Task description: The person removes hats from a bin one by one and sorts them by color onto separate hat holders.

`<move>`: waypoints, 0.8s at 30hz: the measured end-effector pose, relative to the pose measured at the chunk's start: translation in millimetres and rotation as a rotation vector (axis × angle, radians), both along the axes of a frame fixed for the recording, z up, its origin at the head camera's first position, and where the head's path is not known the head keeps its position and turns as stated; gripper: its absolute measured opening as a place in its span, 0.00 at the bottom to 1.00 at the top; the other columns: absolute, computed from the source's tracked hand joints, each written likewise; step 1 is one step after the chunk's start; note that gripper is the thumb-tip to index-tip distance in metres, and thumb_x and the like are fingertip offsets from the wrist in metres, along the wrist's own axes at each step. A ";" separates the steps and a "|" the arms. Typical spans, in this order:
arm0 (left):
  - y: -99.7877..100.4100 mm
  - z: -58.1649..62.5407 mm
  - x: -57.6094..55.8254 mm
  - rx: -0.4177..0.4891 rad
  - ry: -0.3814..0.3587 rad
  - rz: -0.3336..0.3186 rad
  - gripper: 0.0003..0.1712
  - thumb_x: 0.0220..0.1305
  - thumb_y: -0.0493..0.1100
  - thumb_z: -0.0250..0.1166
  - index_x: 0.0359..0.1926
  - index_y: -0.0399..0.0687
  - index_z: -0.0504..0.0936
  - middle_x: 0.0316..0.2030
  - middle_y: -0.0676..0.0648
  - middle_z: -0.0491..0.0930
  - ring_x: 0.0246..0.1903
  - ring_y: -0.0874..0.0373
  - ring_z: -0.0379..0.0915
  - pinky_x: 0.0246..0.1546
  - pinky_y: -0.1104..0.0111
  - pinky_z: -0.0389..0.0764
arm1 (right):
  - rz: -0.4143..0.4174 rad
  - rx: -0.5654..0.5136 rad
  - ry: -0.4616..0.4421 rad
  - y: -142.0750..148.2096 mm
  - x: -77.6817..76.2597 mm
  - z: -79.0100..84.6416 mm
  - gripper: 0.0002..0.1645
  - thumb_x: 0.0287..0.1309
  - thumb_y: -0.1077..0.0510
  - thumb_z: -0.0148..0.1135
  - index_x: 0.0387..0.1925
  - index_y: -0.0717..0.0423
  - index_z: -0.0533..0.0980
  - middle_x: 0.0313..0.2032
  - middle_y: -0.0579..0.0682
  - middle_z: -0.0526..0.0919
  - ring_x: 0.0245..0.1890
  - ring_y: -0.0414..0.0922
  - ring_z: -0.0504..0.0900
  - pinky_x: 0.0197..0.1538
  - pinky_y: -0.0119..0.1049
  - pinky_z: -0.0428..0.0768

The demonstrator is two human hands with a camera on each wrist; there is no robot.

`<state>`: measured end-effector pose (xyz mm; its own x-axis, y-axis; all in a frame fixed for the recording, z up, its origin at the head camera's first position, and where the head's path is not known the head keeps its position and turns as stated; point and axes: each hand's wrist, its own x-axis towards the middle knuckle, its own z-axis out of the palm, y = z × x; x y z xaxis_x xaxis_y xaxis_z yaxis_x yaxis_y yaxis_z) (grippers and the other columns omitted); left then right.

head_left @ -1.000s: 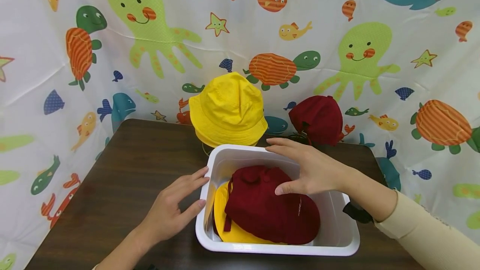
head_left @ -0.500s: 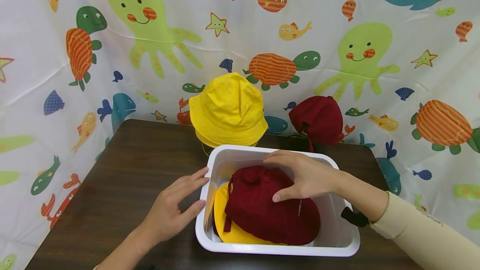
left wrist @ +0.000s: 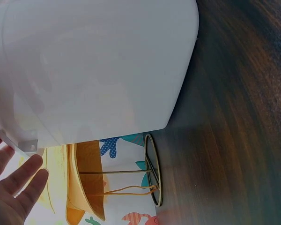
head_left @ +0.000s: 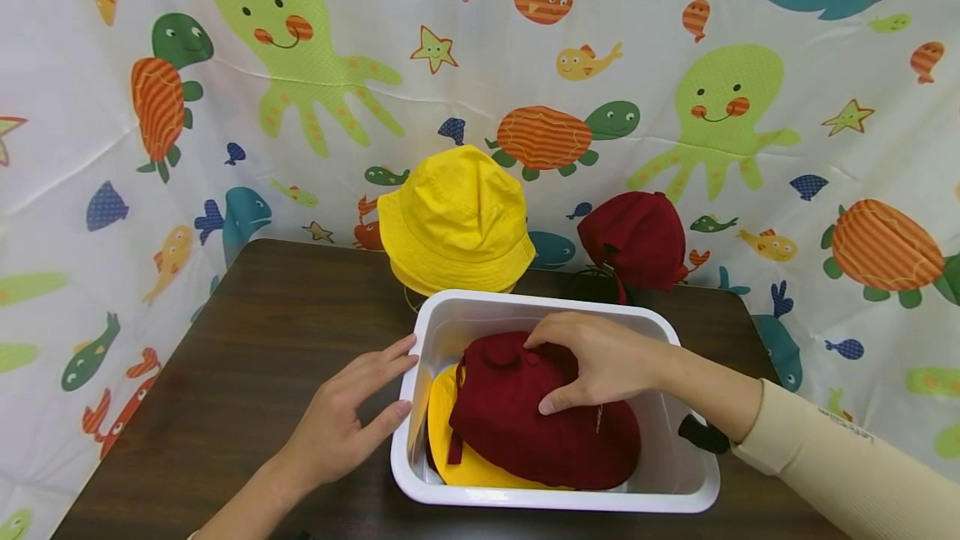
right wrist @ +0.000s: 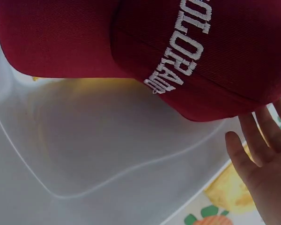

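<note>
A dark red baseball cap [head_left: 543,440] with white lettering lies in a white plastic tub [head_left: 562,500], on top of a yellow hat [head_left: 444,407]. My right hand [head_left: 607,361] reaches into the tub over the cap's crown, thumb and fingers spread apart. In the right wrist view the fingers are nearly straight, their tips right at the edge of the cap [right wrist: 61,37], whose lettering reads in part "OLORADO". My left hand [head_left: 341,415] rests its extended fingertips on the tub's left rim, thumb close to the same wall.
Behind the tub a yellow bucket hat [head_left: 461,219] sits on a wire stand [left wrist: 152,168]. Farther right stands another dark red cap [head_left: 637,240]. The dark wooden table [head_left: 300,323] meets a sea-animal curtain [head_left: 480,40] along its back.
My right hand has moved down and slightly left into the tub, closer to the red cap, its thumb and fingers drawing a little nearer together. The left hand stays at the rim.
</note>
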<state>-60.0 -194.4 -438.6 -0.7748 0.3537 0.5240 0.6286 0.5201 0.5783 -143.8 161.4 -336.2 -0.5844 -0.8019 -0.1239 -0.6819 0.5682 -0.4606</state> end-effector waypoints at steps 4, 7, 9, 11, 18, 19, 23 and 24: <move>-0.4 -0.3 0.2 0.000 -0.011 0.000 0.35 0.58 0.38 0.76 0.68 0.51 0.81 0.72 0.50 0.74 0.63 0.54 0.77 0.66 0.69 0.72 | -0.007 0.011 0.012 -1.6 0.2 -1.5 0.38 0.54 0.37 0.77 0.61 0.49 0.79 0.57 0.41 0.82 0.58 0.41 0.77 0.64 0.44 0.79; -0.6 -0.7 0.0 0.000 -0.012 -0.001 0.35 0.58 0.38 0.76 0.68 0.49 0.81 0.71 0.50 0.74 0.63 0.54 0.77 0.66 0.68 0.73 | -0.009 0.009 0.027 -2.4 0.3 -2.3 0.35 0.54 0.37 0.77 0.59 0.48 0.80 0.55 0.41 0.82 0.56 0.40 0.78 0.63 0.44 0.79; -0.6 -0.6 0.0 0.003 -0.010 -0.001 0.34 0.58 0.38 0.76 0.68 0.48 0.81 0.71 0.50 0.74 0.63 0.53 0.77 0.66 0.69 0.72 | -0.004 0.003 0.040 -3.0 0.3 -3.0 0.32 0.55 0.38 0.77 0.56 0.48 0.81 0.53 0.40 0.83 0.54 0.40 0.78 0.61 0.43 0.80; -0.4 -0.2 0.3 0.003 -0.010 -0.001 0.34 0.58 0.38 0.76 0.67 0.47 0.81 0.71 0.50 0.74 0.63 0.53 0.77 0.66 0.69 0.72 | 0.000 -0.004 0.047 -3.2 -0.1 -4.2 0.29 0.56 0.39 0.77 0.53 0.48 0.81 0.50 0.40 0.83 0.51 0.39 0.79 0.58 0.42 0.81; 0.0 0.2 0.7 -0.004 -0.018 0.004 0.34 0.58 0.38 0.76 0.67 0.47 0.81 0.71 0.50 0.74 0.64 0.54 0.77 0.64 0.65 0.76 | -0.010 -0.030 0.006 -3.5 -1.3 -6.1 0.21 0.59 0.44 0.76 0.50 0.47 0.82 0.46 0.39 0.83 0.46 0.38 0.78 0.53 0.39 0.82; 0.0 0.1 0.8 -0.004 -0.018 0.005 0.34 0.58 0.38 0.76 0.67 0.47 0.81 0.71 0.50 0.74 0.64 0.54 0.77 0.64 0.65 0.76 | -0.012 -0.037 -0.002 -3.7 -1.5 -6.0 0.20 0.60 0.45 0.76 0.49 0.47 0.82 0.46 0.39 0.83 0.46 0.38 0.78 0.53 0.38 0.82; -0.1 -0.3 1.0 -0.005 -0.021 0.008 0.34 0.58 0.37 0.76 0.67 0.47 0.81 0.71 0.50 0.75 0.64 0.54 0.77 0.63 0.63 0.77 | -0.010 -0.066 -0.024 -4.2 -1.9 -5.5 0.16 0.61 0.49 0.76 0.47 0.47 0.81 0.43 0.38 0.82 0.43 0.38 0.77 0.49 0.36 0.82; -0.1 -0.2 1.0 -0.004 -0.019 0.008 0.34 0.58 0.37 0.76 0.67 0.47 0.81 0.71 0.49 0.75 0.64 0.54 0.77 0.63 0.63 0.77 | -0.008 -0.072 -0.026 -4.4 -2.0 -5.4 0.15 0.61 0.49 0.76 0.46 0.47 0.81 0.42 0.38 0.82 0.43 0.38 0.77 0.48 0.36 0.82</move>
